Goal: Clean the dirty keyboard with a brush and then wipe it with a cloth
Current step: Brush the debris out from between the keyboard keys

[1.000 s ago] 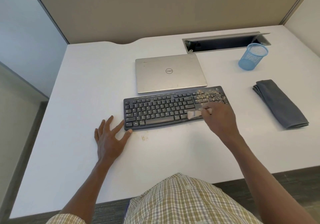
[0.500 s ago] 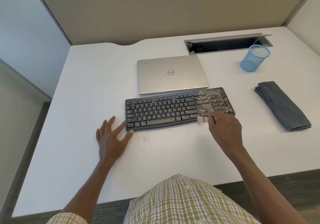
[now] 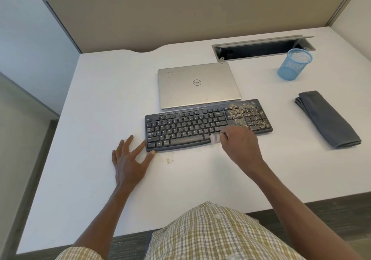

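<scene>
At frame centre a black Logitech keyboard (image 3: pixel 208 125) lies on the white table (image 3: pixel 100 99), tan crumbs covering its numeric pad at the right. The right hand (image 3: pixel 240 145) grips a small pale brush (image 3: pixel 214 138) against the keyboard's lower edge. The left hand (image 3: pixel 130 159) rests flat, fingers spread, thumb touching the keyboard's lower-left corner. A folded grey cloth (image 3: pixel 327 119) lies at right, a silver Dell laptop (image 3: pixel 198 85) just above the keyboard.

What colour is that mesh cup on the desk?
Light blue; the mesh cup shows in the head view.
</scene>
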